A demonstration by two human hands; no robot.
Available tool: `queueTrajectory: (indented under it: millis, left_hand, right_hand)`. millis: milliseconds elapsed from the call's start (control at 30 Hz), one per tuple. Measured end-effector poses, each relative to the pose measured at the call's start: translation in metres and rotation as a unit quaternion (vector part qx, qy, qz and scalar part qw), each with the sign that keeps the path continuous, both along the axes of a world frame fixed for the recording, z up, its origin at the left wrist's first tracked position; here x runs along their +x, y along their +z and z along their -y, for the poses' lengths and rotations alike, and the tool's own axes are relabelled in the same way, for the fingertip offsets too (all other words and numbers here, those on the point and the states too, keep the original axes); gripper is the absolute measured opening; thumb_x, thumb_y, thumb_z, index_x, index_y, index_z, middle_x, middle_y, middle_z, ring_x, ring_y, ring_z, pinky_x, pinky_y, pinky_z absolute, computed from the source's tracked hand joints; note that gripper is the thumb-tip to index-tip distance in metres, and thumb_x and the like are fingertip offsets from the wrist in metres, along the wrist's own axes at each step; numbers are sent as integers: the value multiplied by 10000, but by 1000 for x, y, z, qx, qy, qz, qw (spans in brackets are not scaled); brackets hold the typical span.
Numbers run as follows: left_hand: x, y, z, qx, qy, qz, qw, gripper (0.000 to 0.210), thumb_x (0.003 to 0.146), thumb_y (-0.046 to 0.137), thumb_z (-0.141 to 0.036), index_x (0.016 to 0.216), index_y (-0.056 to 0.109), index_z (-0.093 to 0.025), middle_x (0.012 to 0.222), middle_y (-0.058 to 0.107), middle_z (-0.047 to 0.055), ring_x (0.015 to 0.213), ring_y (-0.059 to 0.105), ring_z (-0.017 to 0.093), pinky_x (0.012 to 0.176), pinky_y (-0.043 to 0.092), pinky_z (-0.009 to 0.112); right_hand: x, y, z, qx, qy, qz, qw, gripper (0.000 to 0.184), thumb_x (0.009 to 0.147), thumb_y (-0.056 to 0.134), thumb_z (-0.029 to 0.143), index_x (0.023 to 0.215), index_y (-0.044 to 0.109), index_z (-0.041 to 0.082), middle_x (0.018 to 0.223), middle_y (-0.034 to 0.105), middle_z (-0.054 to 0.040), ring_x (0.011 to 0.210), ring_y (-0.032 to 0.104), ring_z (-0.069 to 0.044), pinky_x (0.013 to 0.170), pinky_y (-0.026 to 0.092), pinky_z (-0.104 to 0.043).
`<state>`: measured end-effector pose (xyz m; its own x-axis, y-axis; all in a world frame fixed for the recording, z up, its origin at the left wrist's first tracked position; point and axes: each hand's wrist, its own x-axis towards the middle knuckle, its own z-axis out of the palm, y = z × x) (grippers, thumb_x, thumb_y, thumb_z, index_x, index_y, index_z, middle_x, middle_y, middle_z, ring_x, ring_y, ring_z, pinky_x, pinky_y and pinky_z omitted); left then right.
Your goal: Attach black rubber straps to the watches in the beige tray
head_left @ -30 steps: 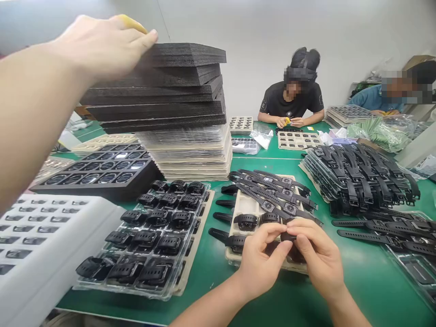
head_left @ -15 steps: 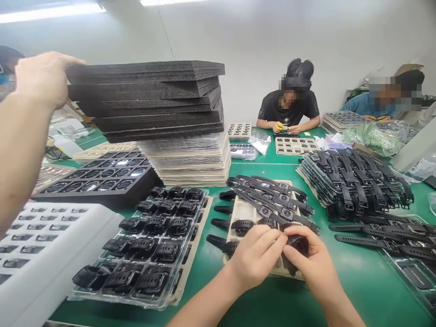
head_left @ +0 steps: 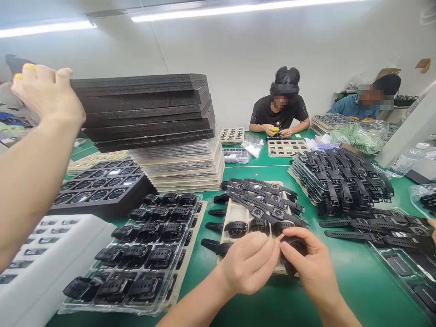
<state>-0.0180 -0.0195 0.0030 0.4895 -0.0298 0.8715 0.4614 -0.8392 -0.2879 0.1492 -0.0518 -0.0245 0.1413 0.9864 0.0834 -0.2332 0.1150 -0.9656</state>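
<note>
A black smartwatch (head_left: 300,244) with its strap curled is in my right hand (head_left: 315,261), whose thumb and fingers wrap round it. My left hand (head_left: 247,263) is closed in a pinch right beside the watch, its fingertips meeting my right fingertips. What the left fingers grip is hidden. Both hands are above the near end of a beige tray (head_left: 235,211). Curled watches (head_left: 236,228) sit in that tray, and several watches with straps laid flat (head_left: 258,211) lie across its far part.
To the left stands a clear tray of curled watches (head_left: 146,256). Behind it rises a stack of black foam sheets (head_left: 146,109), touched by another person's hand (head_left: 51,97). On the right are piled watches (head_left: 347,177). Two co-workers (head_left: 279,109) sit across the green table (head_left: 200,313).
The view has shifted slightly, so most things sit further left. The other person's hand at the foam stack has turned and lifted its fingers. My hands stay together at the watch.
</note>
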Motion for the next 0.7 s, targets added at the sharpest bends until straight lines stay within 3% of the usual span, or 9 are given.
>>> queueTrajectory:
  millis: [233, 333, 467, 567, 700]
  left_hand:
    - [-10, -6, 9, 9, 2, 8, 1000, 97, 907, 653, -42, 898, 750, -38, 804, 742, 87, 755, 676, 168, 624, 585, 301]
    - [-14, -11, 14, -10, 15, 26, 999, 102, 916, 641, -65, 910, 741, -49, 785, 736, 81, 739, 672, 174, 621, 584, 307]
    - [-19, -16, 22, -84, 54, 46, 994, 102, 908, 630, -90, 945, 719, -53, 779, 735, 96, 749, 681, 211, 661, 606, 344]
    - [-24, -16, 26, -106, 71, 39, 991, 133, 929, 589, -85, 969, 709, -46, 822, 750, 122, 776, 694, 223, 674, 617, 356]
    - [-33, -14, 26, -57, 45, 28, 997, 135, 946, 588, -71, 938, 720, -45, 833, 761, 121, 741, 699, 207, 619, 601, 336]
  right_hand:
    - [6, -3, 6, 6, 38, 32, 999, 173, 775, 875, 383, 874, 818, 253, 838, 815, -45, 751, 757, -204, 706, 626, -251]
    - [5, 3, 6, 70, 37, 108, 991, 83, 810, 833, 299, 892, 831, 284, 859, 822, -24, 766, 768, -193, 725, 624, -228]
    - [-1, 14, 2, 179, 62, 217, 958, 225, 765, 828, 184, 936, 836, 331, 893, 828, 18, 789, 780, -174, 755, 612, -187]
    - [-9, 18, 1, 204, 61, 243, 946, 223, 781, 803, 167, 938, 829, 323, 870, 827, 32, 742, 778, -153, 720, 604, -160]
    - [-18, 19, 1, 198, 50, 240, 949, 168, 791, 766, 148, 847, 819, 298, 782, 813, 39, 657, 763, -138, 662, 598, -146]
